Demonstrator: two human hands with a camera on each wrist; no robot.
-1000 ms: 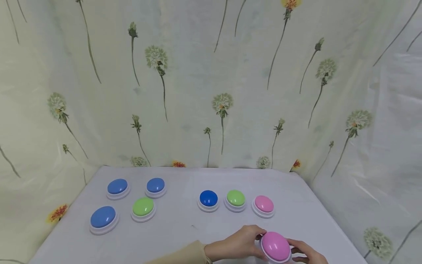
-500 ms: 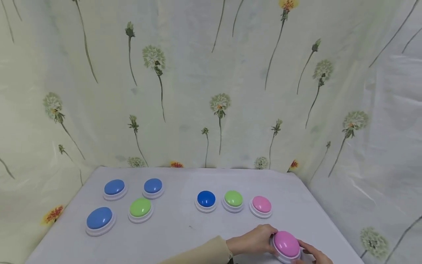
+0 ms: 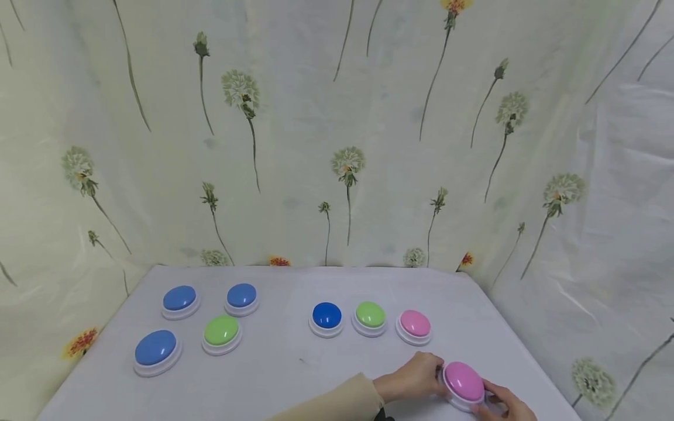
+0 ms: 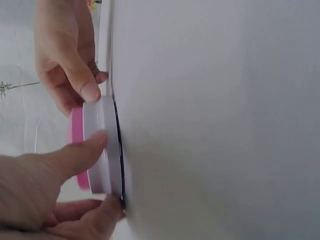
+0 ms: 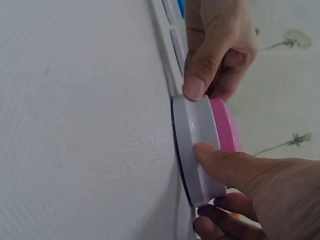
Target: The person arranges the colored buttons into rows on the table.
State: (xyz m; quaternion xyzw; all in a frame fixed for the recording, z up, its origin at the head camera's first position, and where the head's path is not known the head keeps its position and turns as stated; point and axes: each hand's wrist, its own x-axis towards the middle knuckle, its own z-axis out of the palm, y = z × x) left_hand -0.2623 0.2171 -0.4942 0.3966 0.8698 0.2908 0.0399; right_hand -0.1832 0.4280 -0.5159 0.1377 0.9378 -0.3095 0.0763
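A large push button with a pink dome and white base point(image 3: 463, 381) is at the front right of the white table point(image 3: 274, 386). My left hand point(image 3: 416, 377) grips its base from the left, thumb on the near rim and fingers round the side. From the right, my right hand point(image 3: 508, 403) holds the same base. In the left wrist view the white base point(image 4: 102, 150) stands flat against or just over the tabletop; a thin dark line runs along its underside. The right wrist view shows both thumbs on the base of the pink button point(image 5: 197, 155).
Behind the hands stand a dark blue button point(image 3: 326, 316), a green button point(image 3: 370, 315) and a smaller pink button point(image 3: 415, 324) in a row. At the left are several more buttons, including a blue one point(image 3: 155, 348) and a green one point(image 3: 221, 331). A flowered curtain point(image 3: 295, 128) surrounds the table.
Both hands have moved the large pink button to the right and slightly away from the front edge, keeping their hold on it. The other buttons keep their places on the table.
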